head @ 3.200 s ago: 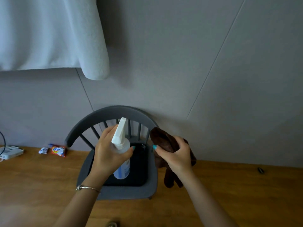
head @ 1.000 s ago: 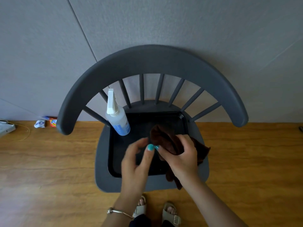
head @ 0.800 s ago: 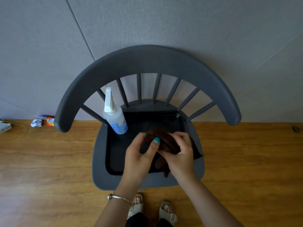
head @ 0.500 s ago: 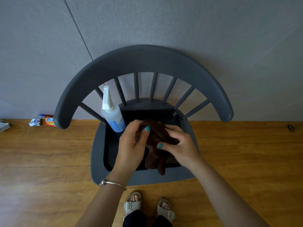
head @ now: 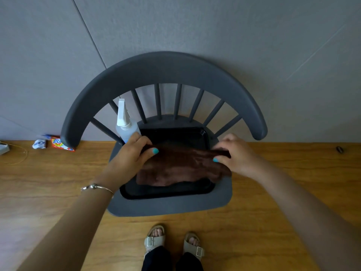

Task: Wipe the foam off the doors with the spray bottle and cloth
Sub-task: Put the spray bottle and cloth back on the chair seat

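A dark brown cloth (head: 181,167) is stretched wide over a black tray (head: 168,192) on the seat of a grey chair (head: 164,69). My left hand (head: 130,155) pinches the cloth's left edge and my right hand (head: 234,153) pinches its right edge. A clear spray bottle (head: 125,124) with a white nozzle stands upright at the tray's back left corner, just behind my left hand. The grey wall panels (head: 214,26) rise behind the chair.
The chair stands on a wooden floor (head: 273,222) against the wall. Small packets (head: 56,143) lie on the floor at the left by the wall. A small dark object (head: 339,149) lies at the far right. My sandalled feet (head: 173,241) stand in front of the chair.
The bottle was set down on the tray. Both hands then took the bunched cloth and pulled apart, spreading it wide over the tray.
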### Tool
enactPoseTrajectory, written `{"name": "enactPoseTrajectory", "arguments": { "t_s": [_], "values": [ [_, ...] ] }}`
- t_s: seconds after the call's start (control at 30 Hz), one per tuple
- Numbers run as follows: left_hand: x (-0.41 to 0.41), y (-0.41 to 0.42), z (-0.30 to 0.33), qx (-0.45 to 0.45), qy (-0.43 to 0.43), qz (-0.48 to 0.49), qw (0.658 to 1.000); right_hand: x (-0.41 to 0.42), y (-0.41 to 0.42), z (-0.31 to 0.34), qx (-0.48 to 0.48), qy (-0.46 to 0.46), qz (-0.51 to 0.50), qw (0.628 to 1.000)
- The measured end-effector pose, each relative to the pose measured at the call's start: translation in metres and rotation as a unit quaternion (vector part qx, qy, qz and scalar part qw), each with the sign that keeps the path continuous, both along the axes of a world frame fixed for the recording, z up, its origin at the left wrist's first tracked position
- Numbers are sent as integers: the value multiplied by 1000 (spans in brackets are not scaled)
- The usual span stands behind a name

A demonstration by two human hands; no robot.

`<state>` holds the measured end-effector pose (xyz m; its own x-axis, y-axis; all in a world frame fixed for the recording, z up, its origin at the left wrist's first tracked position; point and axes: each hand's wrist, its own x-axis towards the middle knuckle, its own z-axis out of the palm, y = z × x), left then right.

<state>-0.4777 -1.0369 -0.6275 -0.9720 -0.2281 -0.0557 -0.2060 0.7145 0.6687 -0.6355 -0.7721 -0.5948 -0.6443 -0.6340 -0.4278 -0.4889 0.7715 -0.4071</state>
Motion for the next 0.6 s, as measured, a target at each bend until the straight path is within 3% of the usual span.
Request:
{"name": "enactPoseTrajectory", "arguments": {
  "t_s": [0.13, 0.27, 0.37, 0.43, 0.6],
  "values": [
    [15, -9, -12, -29, -11, -104, 994, -4, 18, 4, 48, 3, 18, 999],
    [29, -7, -23, -3, -36, -74, 997, 0, 33, 5, 78, 72, 28, 994],
    [37, -9, -33, -23, -113, -38, 993, 2, 38, 3, 39, -23, 4, 999],
    [37, -10, -35, -25, -117, -18, 993, 0, 42, 0, 20, -94, -13, 995],
    [35, -21, -39, -48, -200, -20, 979, -13, 56, 0, -5, -81, -40, 996]
  ]
}}
